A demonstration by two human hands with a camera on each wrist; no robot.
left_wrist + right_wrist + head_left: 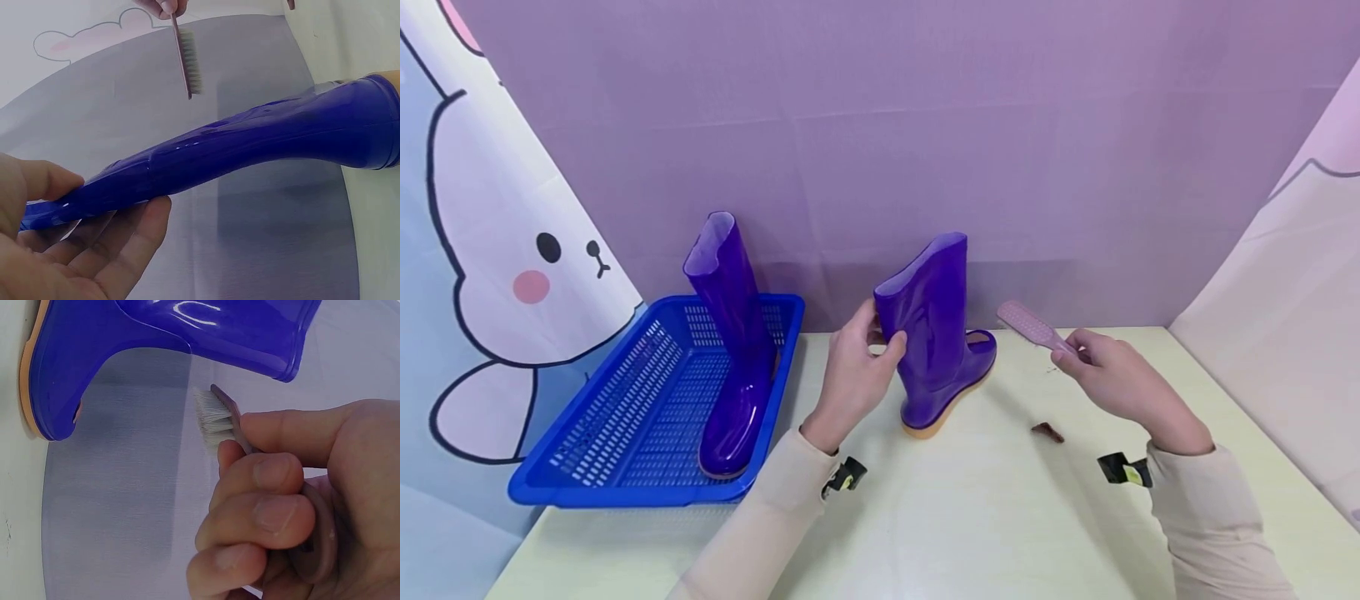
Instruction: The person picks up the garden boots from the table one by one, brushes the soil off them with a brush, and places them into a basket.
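A purple rain boot [934, 333] stands on its tan sole, toe pointing to the far right, with a brown patch [978, 337] on the toe. My left hand [859, 367] grips the back of its shaft near the top, thumb on one side and fingers on the other. In my right hand [1112, 375] is a pinkish-brown scrub brush [1028, 325], held by the handle to the right of the boot. Its pale bristles [215, 420] show in the right wrist view, apart from the boot. The left wrist view shows the boot's shaft [206, 150] lengthwise.
A blue plastic basket [602, 492] sits at the left, holding a second purple boot [733, 417] upright. A small dark brown scrap [1048, 432] lies on the pale table [970, 517] in front of my right hand. A purple cloth backdrop [887, 125] rises behind.
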